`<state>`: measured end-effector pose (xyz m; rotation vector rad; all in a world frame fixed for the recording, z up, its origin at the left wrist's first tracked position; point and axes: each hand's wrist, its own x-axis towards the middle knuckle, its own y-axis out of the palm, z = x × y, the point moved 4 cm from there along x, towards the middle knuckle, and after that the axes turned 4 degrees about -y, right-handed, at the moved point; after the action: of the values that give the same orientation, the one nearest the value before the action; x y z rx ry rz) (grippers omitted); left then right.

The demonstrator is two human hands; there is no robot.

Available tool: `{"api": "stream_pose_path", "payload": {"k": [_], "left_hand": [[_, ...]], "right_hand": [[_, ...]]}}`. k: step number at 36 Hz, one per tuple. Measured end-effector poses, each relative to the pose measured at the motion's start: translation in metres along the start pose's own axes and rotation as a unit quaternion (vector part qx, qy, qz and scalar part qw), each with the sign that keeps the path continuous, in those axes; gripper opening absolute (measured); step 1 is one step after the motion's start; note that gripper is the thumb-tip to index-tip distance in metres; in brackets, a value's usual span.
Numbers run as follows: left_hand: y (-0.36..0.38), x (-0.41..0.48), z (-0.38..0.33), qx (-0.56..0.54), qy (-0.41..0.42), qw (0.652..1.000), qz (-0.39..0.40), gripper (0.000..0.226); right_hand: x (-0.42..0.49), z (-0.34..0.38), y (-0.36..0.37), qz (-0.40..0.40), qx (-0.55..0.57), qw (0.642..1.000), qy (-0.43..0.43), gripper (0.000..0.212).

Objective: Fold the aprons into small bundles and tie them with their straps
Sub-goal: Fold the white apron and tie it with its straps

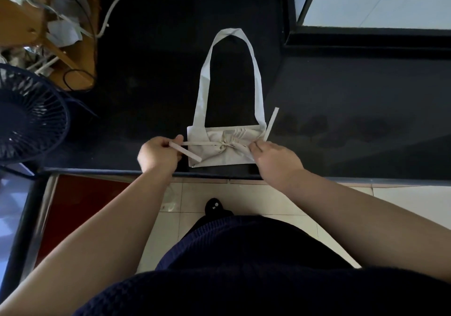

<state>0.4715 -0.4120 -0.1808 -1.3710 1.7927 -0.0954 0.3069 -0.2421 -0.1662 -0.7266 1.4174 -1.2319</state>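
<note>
On the matte black counter (pixel 341 110), near its front edge, lies a cream cloth apron folded into a flat rectangular bundle (pixel 219 154), its neck loop (pixel 230 71) arching away, its puckered middle cinched by flat straps pinched by left hand (pixel 158 154) and right hand (pixel 273 159), a dark wire-grille fan (pixel 29 113) at left.
</note>
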Motion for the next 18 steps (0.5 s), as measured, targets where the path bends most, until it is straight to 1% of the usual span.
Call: {"api": "stream_pose_path", "payload": {"k": [3,4,5,6,7,8,9,10,11,12,13,14,15,16,17,18], "left_hand": [[-0.018,0.007,0.001,0.006,-0.004,0.998,-0.056,0.027],[-0.021,0.007,0.001,0.027,0.006,0.996,-0.084,0.025],[-0.023,0.005,-0.001,0.050,0.022,0.991,-0.120,0.030],[-0.023,0.001,-0.003,0.066,0.049,0.984,-0.156,0.050],[-0.022,-0.007,-0.007,0.076,0.097,0.975,-0.183,0.071],[-0.020,-0.016,-0.013,0.094,0.175,0.960,-0.199,0.083],[-0.013,-0.025,-0.019,0.123,0.276,0.934,-0.191,0.083],[-0.004,-0.035,-0.023,0.158,0.377,0.898,-0.162,0.075],[0.007,-0.043,-0.023,0.191,0.466,0.858,-0.104,0.062],[0.020,-0.050,-0.022,0.233,0.517,0.823,-0.024,0.054],[0.031,-0.055,-0.017,0.285,0.526,0.799,0.062,0.054],[0.037,-0.058,-0.009,0.348,0.504,0.780,0.129,0.060],[0.041,-0.056,0.001,0.410,0.482,0.758,0.159,0.068],[0.044,-0.053,0.010,0.453,0.470,0.739,0.166,0.077],[0.043,-0.051,0.016,0.476,0.463,0.729,0.167,0.084],[0.041,-0.049,0.020,0.482,0.454,0.730,0.169,0.089]], "right_hand": [[0.001,0.000,0.002,0.019,-0.017,1.000,-0.008,0.045],[0.001,0.001,0.002,0.019,-0.013,1.000,-0.010,0.045],[0.001,0.001,0.000,0.018,-0.011,1.000,-0.014,0.044],[0.001,0.002,-0.001,0.016,-0.009,1.000,-0.017,0.045],[0.001,0.004,-0.001,0.015,-0.004,1.000,-0.019,0.048],[0.001,0.004,-0.002,0.017,0.000,1.000,-0.017,0.051],[0.002,0.004,-0.002,0.021,0.004,1.000,-0.013,0.054],[0.002,0.003,-0.002,0.021,0.007,1.000,-0.013,0.055],[0.002,0.002,-0.002,0.020,0.012,1.000,-0.016,0.055],[0.002,0.000,-0.002,0.019,0.021,0.999,-0.017,0.056],[0.001,-0.001,-0.002,0.017,0.032,0.999,-0.015,0.057],[0.000,0.000,-0.001,0.014,0.044,0.999,-0.016,0.058],[-0.002,0.000,-0.001,0.009,0.053,0.998,-0.017,0.060],[-0.004,-0.001,0.000,0.004,0.059,0.998,-0.018,0.062],[-0.005,-0.001,0.001,-0.002,0.061,0.998,-0.019,0.065],[-0.007,-0.002,0.003,-0.009,0.061,0.998,-0.021,0.066]]}}
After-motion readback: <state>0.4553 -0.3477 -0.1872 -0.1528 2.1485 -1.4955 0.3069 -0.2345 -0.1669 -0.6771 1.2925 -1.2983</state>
